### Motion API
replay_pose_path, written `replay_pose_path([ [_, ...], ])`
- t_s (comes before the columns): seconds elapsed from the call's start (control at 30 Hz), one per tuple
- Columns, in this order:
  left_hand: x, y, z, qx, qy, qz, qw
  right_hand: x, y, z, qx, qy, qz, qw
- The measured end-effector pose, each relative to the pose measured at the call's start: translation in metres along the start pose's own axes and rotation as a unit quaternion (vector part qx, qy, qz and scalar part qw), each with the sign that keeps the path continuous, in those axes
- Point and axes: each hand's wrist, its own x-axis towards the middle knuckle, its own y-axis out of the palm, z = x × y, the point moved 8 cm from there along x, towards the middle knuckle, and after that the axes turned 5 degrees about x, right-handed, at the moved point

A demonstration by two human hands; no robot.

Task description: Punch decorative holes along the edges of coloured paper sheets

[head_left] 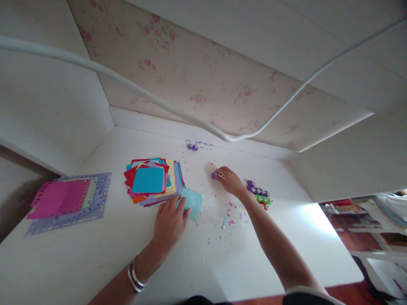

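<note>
My left hand [169,222] lies flat with fingers spread on a light blue paper square [193,202] on the white table [95,250]. It rests just below a messy stack of coloured paper squares [152,180]. My right hand [229,180] reaches farther back, its fingers closed around a small purple craft punch [214,175]. Several more small punches, purple, green and red [260,195], sit in a row right of that hand. Another purple punch [192,146] stands near the back wall.
A pile of pink and lilac punched sheets [68,199] lies at the table's left. Tiny paper scraps [227,218] are scattered between my hands. A white cable [222,134] hangs across the view. Shelves with clutter [365,220] show at the right.
</note>
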Motion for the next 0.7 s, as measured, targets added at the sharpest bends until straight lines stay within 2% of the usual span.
replay_pose_path([
  [0.1, 0.0, 0.001, 0.001, -0.045, 0.001, -0.013, 0.999, -0.044, 0.002, -0.007, 0.185, 0.059, -0.075, 0.978],
  [0.23, 0.0, 0.004, 0.002, -0.12, 0.004, -0.028, 0.992, -0.093, 0.029, 0.0, 0.361, 0.12, -0.091, 0.92],
  [0.37, 0.0, 0.009, 0.004, -0.213, -0.023, -0.029, 0.976, -0.12, 0.049, 0.016, 0.415, 0.135, -0.097, 0.895],
  [0.47, 0.003, 0.016, 0.008, -0.28, -0.07, 0.021, 0.957, -0.128, 0.055, 0.022, 0.442, 0.137, -0.107, 0.88],
  [0.6, 0.008, 0.013, 0.017, -0.319, -0.133, 0.06, 0.936, -0.131, 0.062, 0.023, 0.458, 0.154, -0.105, 0.869],
  [0.7, 0.006, 0.016, 0.021, -0.383, -0.188, 0.105, 0.898, -0.132, 0.064, 0.023, 0.457, 0.163, -0.104, 0.868],
])
